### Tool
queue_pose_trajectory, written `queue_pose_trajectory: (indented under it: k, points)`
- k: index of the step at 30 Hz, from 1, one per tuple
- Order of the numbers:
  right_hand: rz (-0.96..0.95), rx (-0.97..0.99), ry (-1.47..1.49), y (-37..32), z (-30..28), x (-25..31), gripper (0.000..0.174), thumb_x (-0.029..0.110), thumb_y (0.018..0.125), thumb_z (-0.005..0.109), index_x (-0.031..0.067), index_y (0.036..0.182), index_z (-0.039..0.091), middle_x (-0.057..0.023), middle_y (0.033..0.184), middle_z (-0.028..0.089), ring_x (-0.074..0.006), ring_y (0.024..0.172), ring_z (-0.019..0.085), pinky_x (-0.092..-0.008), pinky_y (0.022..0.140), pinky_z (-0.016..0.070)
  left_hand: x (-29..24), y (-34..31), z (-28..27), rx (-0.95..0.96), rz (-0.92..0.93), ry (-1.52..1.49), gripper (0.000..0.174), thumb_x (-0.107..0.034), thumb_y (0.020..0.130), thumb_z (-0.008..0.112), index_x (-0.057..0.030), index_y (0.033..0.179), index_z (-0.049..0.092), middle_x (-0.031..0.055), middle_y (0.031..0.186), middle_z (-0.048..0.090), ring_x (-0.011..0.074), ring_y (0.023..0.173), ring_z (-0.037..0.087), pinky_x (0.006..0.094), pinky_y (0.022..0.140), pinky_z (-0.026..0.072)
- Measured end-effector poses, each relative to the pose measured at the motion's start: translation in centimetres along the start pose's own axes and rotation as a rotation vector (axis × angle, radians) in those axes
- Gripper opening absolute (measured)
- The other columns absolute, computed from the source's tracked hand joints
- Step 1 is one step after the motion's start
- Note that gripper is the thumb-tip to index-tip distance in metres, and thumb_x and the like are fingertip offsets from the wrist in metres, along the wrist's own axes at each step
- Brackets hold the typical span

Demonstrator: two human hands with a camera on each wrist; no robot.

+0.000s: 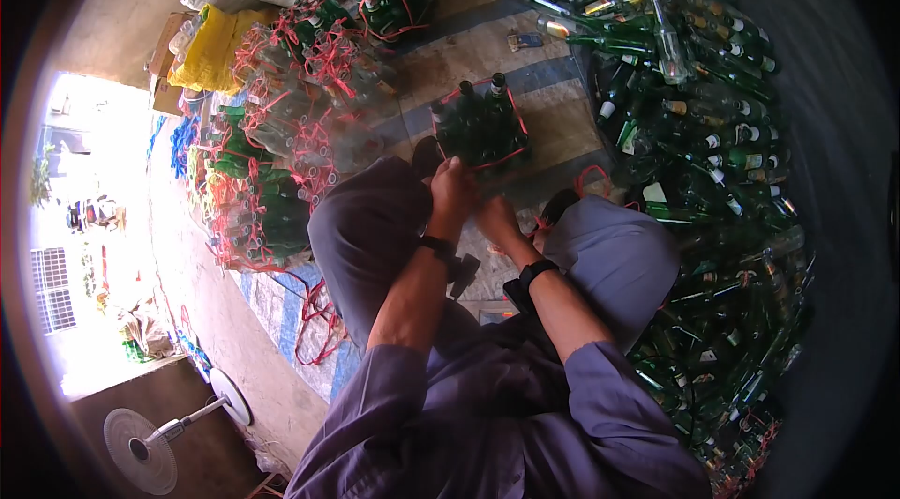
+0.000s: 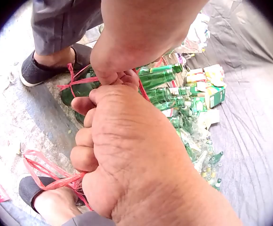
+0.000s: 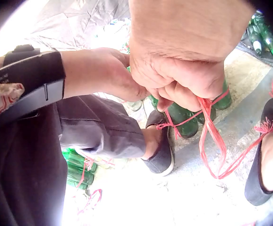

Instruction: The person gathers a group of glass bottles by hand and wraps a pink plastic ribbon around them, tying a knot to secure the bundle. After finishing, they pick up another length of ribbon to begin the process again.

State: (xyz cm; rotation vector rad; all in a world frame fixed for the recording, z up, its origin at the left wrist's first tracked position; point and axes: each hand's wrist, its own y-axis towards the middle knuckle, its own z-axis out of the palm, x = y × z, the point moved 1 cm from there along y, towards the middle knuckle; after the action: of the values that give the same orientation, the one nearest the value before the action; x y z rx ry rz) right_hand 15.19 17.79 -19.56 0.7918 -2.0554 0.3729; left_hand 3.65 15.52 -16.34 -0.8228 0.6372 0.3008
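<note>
Pink plastic twine (image 3: 206,107) is gripped in the curled right hand (image 3: 179,70), a loop sagging toward the right shoe (image 3: 254,181); close beside it, the left hand (image 1: 455,185) pinches twine too. Just beyond them, twine bands a bundle of green glass bottles (image 1: 478,124) standing by the left shoe (image 3: 161,150). Right wrist view: round bases. Head view: dark necks, plus a white fan (image 1: 141,449). Only the left wrist view reveals a green carton (image 2: 215,96) among loose bottles (image 2: 202,141).

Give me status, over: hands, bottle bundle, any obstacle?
Right hand grips red twine; left hand alongside, grip unclear. Green bottle bundle banded. Possible snag: right shoe near twine.
</note>
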Motion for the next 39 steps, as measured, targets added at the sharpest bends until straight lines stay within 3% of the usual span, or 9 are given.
queue_pose_trajectory:
  k: [5, 17, 18, 20, 24, 28, 33, 35, 39]
  points:
    - [-0.177, -0.03, -0.122, -0.1, 0.2, -0.4, 0.012, 0.012, 0.075, 0.058, 0.0044, 0.069, 0.066, -0.0203, 0.069, 0.065, -0.036, 0.062, 0.066, -0.0471, 0.054, 0.0516, 0.2, 0.3, -0.4, 0.013, -0.02, -0.031, 0.017, -0.032, 0.1, 0.049, -0.016, 0.094, 0.05, -0.0014, 0.067, 0.044, 0.0118, 0.053, 0.043, 0.029, 0.047, 0.0364]
    - [-0.227, 0.031, -0.218, 0.0, 0.6, -1.3, 0.009, 0.009, 0.074, 0.06, 0.006, 0.067, 0.065, -0.0173, 0.063, 0.063, -0.0335, 0.058, 0.065, -0.045, 0.052, 0.051, 0.2, -0.1, 0.5, -0.049, 0.005, -0.03, 0.018, -0.031, 0.1, 0.049, -0.0164, 0.09, 0.049, -0.001, 0.067, 0.043, 0.0122, 0.053, 0.041, 0.029, 0.045, 0.0356]
    - [-0.226, 0.03, -0.218, 0.1, 0.6, -1.5, 0.009, 0.009, 0.074, 0.06, 0.006, 0.067, 0.065, -0.0173, 0.063, 0.063, -0.0335, 0.058, 0.065, -0.045, 0.052, 0.051, 0.2, -0.1, 0.6, -0.022, 0.009, -0.062, 0.019, -0.031, 0.1, 0.049, -0.0163, 0.089, 0.048, -0.001, 0.067, 0.042, 0.0121, 0.053, 0.04, 0.0286, 0.045, 0.0351]
    - [-0.176, 0.126, -0.162, 0.1, 0.7, -1.9, 0.017, 0.01, 0.082, 0.054, 0.0037, 0.07, 0.063, -0.0229, 0.066, 0.062, -0.0445, 0.065, 0.062, -0.0535, 0.057, 0.0503, 0.3, -0.3, 0.9, -0.047, 0.02, -0.059, 0.019, -0.031, 0.1, 0.048, -0.0162, 0.088, 0.047, -0.0008, 0.067, 0.041, 0.012, 0.052, 0.039, 0.0281, 0.045, 0.0346]
    - [-0.206, 0.058, -0.136, 0.1, 0.8, -1.8, 0.015, 0.009, 0.079, 0.055, 0.004, 0.067, 0.063, -0.0208, 0.064, 0.062, -0.0423, 0.063, 0.063, -0.0518, 0.055, 0.0504, 0.4, -0.4, 0.9, -0.051, 0.02, -0.106, 0.02, -0.03, 0.101, 0.046, -0.0158, 0.087, 0.046, -0.0001, 0.067, 0.04, 0.0119, 0.052, 0.037, 0.0274, 0.045, 0.0338]
    - [-0.319, 0.111, -0.342, 0.0, 0.8, -2.0, 0.01, 0.007, 0.075, 0.057, 0.0037, 0.068, 0.063, -0.0177, 0.062, 0.062, -0.0384, 0.059, 0.063, -0.0485, 0.053, 0.0506, 0.6, -0.4, 0.8, -0.049, 0.04, -0.079, 0.02, -0.031, 0.101, 0.046, -0.0155, 0.089, 0.046, 0.0006, 0.068, 0.041, 0.0123, 0.052, 0.039, 0.0281, 0.045, 0.0359]
    - [-0.362, 0.077, -0.327, 0.1, 1.0, -2.0, 0.011, 0.009, 0.078, 0.057, 0.0038, 0.07, 0.063, -0.018, 0.065, 0.063, -0.038, 0.059, 0.063, -0.0484, 0.054, 0.0514, 1.3, 0.2, -0.1, -0.09, 0.102, 0.094, 0.029, -0.043, 0.1, 0.046, -0.0154, 0.095, 0.05, 0.0025, 0.074, 0.049, 0.0151, 0.057, 0.048, 0.0313, 0.05, 0.0454]
    - [-0.318, -0.109, -0.276, 0.0, 1.1, -1.6, 0.008, 0.012, 0.071, 0.063, 0.0089, 0.066, 0.067, -0.0144, 0.061, 0.064, -0.0295, 0.056, 0.066, -0.0424, 0.051, 0.0509, 1.7, 0.6, -0.8, -0.088, 0.116, 0.118, 0.032, -0.047, 0.099, 0.046, -0.0153, 0.096, 0.051, 0.0029, 0.075, 0.05, 0.0157, 0.059, 0.05, 0.032, 0.05, 0.0464]
    - [-0.275, 0.034, -0.308, 0.1, 0.9, -1.6, 0.01, 0.011, 0.076, 0.061, 0.0056, 0.069, 0.066, -0.0175, 0.065, 0.064, -0.0343, 0.059, 0.065, -0.0454, 0.053, 0.0508, 2.0, 0.7, -0.9, -0.131, 0.136, 0.142, 0.039, -0.053, 0.098, 0.045, -0.014, 0.096, 0.053, 0.0037, 0.076, 0.054, 0.0165, 0.059, 0.052, 0.0337, 0.051, 0.048]
